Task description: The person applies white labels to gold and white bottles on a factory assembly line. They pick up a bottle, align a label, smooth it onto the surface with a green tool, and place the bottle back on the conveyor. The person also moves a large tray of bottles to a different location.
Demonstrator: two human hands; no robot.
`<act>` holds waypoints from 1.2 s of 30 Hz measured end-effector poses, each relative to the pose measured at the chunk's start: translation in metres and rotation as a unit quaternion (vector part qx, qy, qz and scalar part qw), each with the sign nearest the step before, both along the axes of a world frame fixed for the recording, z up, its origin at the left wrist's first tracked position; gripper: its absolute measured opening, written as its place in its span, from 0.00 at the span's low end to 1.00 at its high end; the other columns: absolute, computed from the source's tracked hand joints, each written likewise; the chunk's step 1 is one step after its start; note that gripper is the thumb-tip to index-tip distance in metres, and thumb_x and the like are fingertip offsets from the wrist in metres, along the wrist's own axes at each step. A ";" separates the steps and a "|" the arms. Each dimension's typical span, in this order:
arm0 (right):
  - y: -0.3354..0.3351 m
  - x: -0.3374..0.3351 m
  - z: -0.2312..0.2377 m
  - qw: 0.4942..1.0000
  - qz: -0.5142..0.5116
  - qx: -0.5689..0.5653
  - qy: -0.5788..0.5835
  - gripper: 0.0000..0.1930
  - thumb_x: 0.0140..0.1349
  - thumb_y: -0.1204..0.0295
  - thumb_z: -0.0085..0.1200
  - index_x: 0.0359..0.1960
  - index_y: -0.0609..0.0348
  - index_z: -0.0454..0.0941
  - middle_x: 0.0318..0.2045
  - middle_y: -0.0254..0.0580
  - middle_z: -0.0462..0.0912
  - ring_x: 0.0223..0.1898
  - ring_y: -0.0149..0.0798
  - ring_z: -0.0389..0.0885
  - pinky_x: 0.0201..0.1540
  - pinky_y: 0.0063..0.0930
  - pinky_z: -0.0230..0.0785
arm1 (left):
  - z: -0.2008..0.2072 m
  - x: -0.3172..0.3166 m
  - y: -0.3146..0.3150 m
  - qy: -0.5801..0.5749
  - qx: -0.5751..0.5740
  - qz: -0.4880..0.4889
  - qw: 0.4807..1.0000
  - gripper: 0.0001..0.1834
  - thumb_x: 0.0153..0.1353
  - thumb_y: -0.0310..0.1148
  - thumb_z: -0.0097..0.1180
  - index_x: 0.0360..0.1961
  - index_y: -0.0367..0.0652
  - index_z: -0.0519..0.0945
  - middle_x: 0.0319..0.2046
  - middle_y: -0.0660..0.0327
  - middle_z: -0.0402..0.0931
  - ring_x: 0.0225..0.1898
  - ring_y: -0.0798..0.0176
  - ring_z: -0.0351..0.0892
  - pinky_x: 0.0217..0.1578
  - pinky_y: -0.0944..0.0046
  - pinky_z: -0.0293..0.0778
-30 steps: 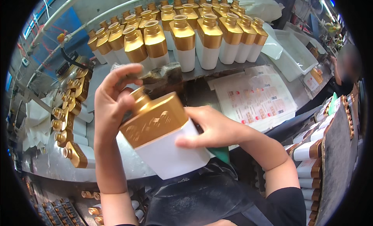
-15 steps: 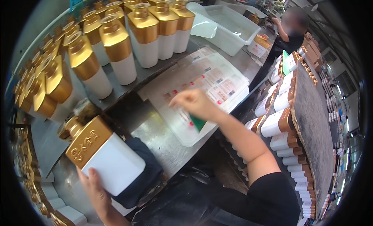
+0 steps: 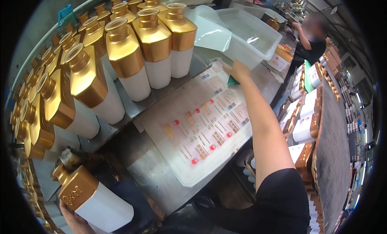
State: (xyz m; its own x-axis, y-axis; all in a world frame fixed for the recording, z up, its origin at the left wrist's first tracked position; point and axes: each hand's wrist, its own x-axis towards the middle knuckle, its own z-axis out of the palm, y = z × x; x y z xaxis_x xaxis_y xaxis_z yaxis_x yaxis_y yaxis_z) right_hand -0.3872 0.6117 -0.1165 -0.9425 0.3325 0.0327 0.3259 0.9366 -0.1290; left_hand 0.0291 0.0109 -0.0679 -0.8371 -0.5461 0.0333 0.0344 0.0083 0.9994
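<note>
My left hand [image 3: 72, 221], partly cut off at the lower left, grips a white bottle [image 3: 108, 208] with a gold shoulder and raised marks on it. The bottle lies tilted over a dark cloth [image 3: 135, 197], its gold neck pointing to the upper left. With fingers closed, my right hand [image 3: 239, 71] pinches a small green flat piece [image 3: 232, 81], perhaps a scraper. It is at the far end of a stack of clear sheets [image 3: 181, 175] bearing printed labels with red dots. Whether the fingers touch the sheet there is hard to tell.
Several gold-and-white bottles [image 3: 127, 67] stand upright at the upper left. Beyond the sheets is a translucent plastic tub [image 3: 258, 44]. At the right, more bottles [image 3: 304, 127] line a dark board [image 3: 336, 145]. A person [image 3: 314, 38] works at the far right.
My right hand has moved away across the sheets to their far end, with the green piece. The bottle in my left hand sits lower and further left in view. The view has shifted.
</note>
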 end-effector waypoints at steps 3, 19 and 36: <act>-0.019 -0.008 0.010 0.999 -0.005 0.012 -0.045 0.34 0.48 0.39 0.57 0.43 0.58 0.78 0.40 0.51 0.83 0.44 0.50 0.81 0.45 0.40 0.71 | 0.024 -0.006 0.021 -0.049 -0.181 0.073 0.980 0.22 0.69 0.40 0.42 0.57 0.35 0.66 0.55 0.49 0.69 0.55 0.52 0.71 0.56 0.56 0.67; 0.038 0.048 0.025 0.966 -0.042 0.121 0.223 0.15 0.57 0.56 0.50 0.37 0.51 0.81 0.35 0.50 0.83 0.40 0.52 0.81 0.40 0.46 0.71 | 0.064 -0.021 0.071 0.024 -0.545 -0.072 0.835 0.20 0.52 0.31 0.53 0.48 0.43 0.81 0.52 0.44 0.74 0.66 0.44 0.59 0.69 0.45 0.35; -0.353 0.286 0.203 0.660 0.709 -0.233 -0.083 0.10 0.52 0.76 0.61 0.37 0.62 0.80 0.20 0.40 0.81 0.22 0.33 0.82 0.25 0.22 0.71 | 0.030 0.017 0.060 0.040 -0.296 -0.176 0.938 0.60 0.43 0.35 0.73 0.71 0.39 0.43 0.61 0.46 0.60 0.56 0.47 0.63 0.58 0.56 0.60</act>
